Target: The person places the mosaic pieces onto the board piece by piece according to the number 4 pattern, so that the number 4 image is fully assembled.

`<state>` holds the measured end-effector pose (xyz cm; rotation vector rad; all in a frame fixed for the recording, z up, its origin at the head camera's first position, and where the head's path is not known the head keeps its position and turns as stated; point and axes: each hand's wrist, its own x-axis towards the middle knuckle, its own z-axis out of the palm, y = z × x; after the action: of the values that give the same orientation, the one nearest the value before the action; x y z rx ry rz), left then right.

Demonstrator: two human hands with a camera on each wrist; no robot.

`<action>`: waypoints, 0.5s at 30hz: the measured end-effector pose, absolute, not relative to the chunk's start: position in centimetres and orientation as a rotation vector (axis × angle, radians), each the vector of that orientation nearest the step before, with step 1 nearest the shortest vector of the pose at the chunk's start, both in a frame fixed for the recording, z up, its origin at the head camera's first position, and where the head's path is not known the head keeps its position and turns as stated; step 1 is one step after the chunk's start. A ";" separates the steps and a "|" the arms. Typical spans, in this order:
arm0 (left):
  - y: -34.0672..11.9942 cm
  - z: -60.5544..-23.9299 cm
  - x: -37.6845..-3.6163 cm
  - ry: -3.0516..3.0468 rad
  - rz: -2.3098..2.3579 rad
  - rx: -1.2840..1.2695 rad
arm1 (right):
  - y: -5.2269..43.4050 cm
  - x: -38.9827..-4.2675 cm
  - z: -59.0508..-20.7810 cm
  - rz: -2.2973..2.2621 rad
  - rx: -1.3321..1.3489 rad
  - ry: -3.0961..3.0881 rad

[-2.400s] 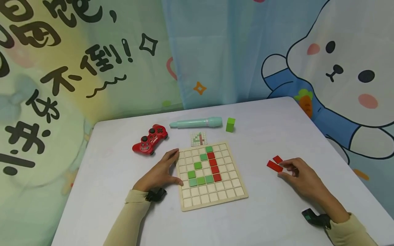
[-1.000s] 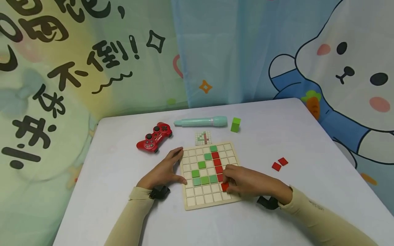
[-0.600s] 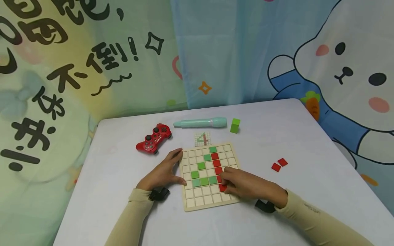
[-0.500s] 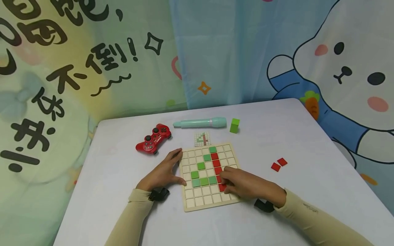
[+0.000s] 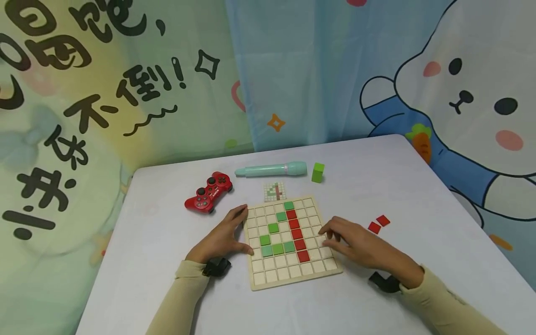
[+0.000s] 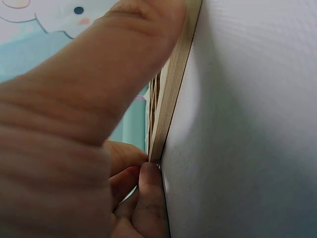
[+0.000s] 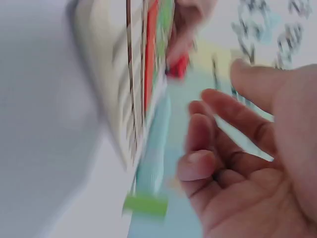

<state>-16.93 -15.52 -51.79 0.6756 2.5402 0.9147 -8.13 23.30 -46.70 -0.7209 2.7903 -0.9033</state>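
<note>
Right hand (image 5: 360, 244) pulled back off red tile (image 5: 303, 256), which now sits in wooden grid board (image 5: 293, 277), bottom of red column, lower centre of frame. Fingers loose, holding nothing, tips over board's right edge. Left hand (image 5: 222, 237) flat against board's left edge, fingers straight. Two spare red tiles (image 5: 378, 224) right of centre on table (image 5: 159, 242).

Right wrist view is motion-blurred: I make out only the wooden grid board (image 7: 111, 94) edge-on, and a green smear (image 7: 145, 205) I can't identify. Left wrist view is filled by my left hand (image 6: 74, 124); just a sliver of board edge shows. The pattern card (image 5: 275, 191) is too small to read. Both forearms are cut off at the bottom of the head view.
</note>
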 end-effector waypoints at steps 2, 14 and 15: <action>-15.5 -51.8 -16.9 2.539 0.920 0.674 | 25.9 -7.8 -46.3 -0.955 -0.657 2.919; -15.6 -51.8 -16.9 2.543 0.931 0.680 | 37.9 -8.1 -50.2 -0.836 -0.196 3.071; -15.5 -51.8 -16.9 2.544 0.930 0.681 | 38.2 -8.1 -50.4 -0.843 -0.210 3.067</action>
<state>-16.91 -15.55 -51.82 0.6807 2.5445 0.9297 -8.14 38.17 -50.40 -0.2102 3.0665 -0.8427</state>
